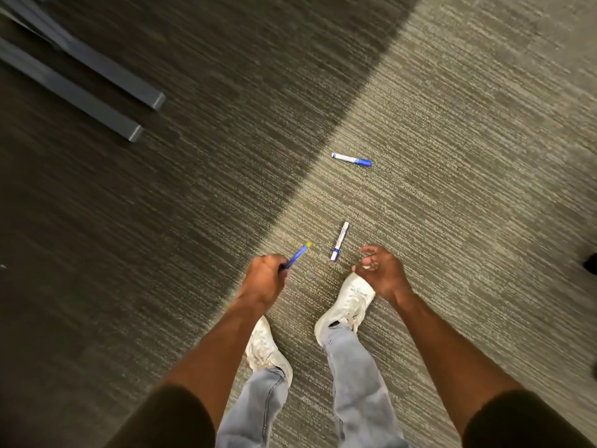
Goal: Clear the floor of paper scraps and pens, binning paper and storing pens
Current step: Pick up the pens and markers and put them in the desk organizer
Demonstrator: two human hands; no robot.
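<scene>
My left hand (263, 279) is closed around a blue pen with a yellow tip (298, 257), which sticks out up and to the right. A white marker with a blue band (339, 242) lies on the carpet just ahead of my feet, between my two hands. My right hand (379, 270) hovers to the right of that marker, fingers loosely curled and apart, holding nothing. Farther ahead, a second white marker with a blue cap (352, 160) lies on the lighter carpet. No paper scraps are in sight.
Two grey metal furniture legs (97, 101) run across the dark carpet at the upper left. My white shoes (347, 307) and jeans fill the lower middle. A dark object (591, 265) pokes in at the right edge.
</scene>
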